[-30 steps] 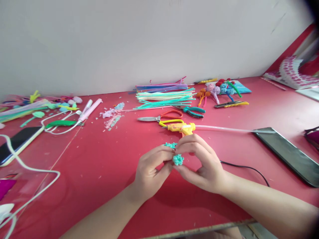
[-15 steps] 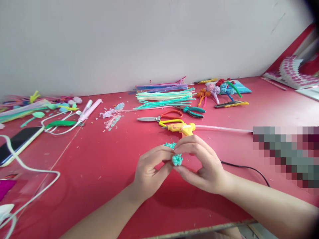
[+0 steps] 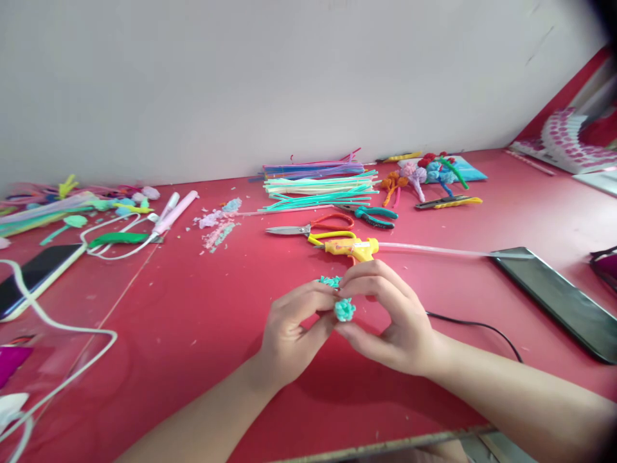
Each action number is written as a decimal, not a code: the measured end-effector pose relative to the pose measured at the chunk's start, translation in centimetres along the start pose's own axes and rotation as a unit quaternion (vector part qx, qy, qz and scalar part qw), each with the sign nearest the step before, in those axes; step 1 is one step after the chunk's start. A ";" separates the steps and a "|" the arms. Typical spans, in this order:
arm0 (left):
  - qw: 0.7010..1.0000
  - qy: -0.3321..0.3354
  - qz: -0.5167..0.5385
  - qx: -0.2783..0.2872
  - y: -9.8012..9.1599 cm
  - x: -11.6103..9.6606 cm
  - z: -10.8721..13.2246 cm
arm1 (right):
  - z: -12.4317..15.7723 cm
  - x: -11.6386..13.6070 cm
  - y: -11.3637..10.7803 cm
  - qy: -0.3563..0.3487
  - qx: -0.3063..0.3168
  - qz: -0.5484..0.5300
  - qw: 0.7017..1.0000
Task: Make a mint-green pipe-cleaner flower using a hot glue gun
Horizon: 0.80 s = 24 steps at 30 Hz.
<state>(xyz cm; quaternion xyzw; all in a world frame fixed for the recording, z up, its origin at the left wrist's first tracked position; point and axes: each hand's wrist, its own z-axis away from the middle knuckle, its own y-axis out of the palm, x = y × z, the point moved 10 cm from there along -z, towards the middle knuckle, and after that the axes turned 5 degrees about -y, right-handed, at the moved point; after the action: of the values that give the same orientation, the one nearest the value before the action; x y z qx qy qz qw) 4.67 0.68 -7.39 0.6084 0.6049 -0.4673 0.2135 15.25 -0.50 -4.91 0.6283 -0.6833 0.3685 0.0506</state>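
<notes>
Between my two hands is a small teal pipe-cleaner flower (image 3: pixel 344 310), its petals curled into a cup facing me. My left hand (image 3: pixel 294 328) pinches it from the left side with thumb and forefinger. From the right, my right hand (image 3: pixel 395 318) closes thumb and fingertips around its other side. More teal fuzzy pieces (image 3: pixel 330 281) show just behind my fingers, partly hidden by them. Beyond the hands lie a yellow glue gun (image 3: pixel 351 247) with a clear glue stick in its back and red-and-yellow-handled scissors (image 3: pixel 311 228).
Bundles of pipe cleaners (image 3: pixel 318 186) lie by the wall, with teal-handled pliers (image 3: pixel 371 215) before them. Finished pipe-cleaner flowers (image 3: pixel 424 173) rest at the back right. A dark phone (image 3: pixel 559 299) is on the right; another phone (image 3: pixel 41 276), a white cable (image 3: pixel 87 331) and a pink curling-iron-like tool (image 3: pixel 174 215) are left.
Both hands stay almost in place around the teal flower, which has shifted only very slightly. The phone on the right, blurred out before, now shows clearly.
</notes>
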 end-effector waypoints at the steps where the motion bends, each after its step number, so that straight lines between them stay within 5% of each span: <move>1: 1.000 0.000 0.002 0.004 0.1 0.0 0.0 | 0.0 0.1 0.0 -0.002 -0.002 0.001 1.000; 24: 0.999 -0.026 0.021 0.011 0.2 0.5 0.1 | 0.2 0.1 0.2 -0.008 0.003 0.002 1.000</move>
<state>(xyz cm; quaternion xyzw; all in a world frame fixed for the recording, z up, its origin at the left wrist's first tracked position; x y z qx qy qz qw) 4.77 0.86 -7.95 0.6108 0.5812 -0.4850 0.2321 15.18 -0.68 -5.13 0.6295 -0.6842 0.3657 0.0427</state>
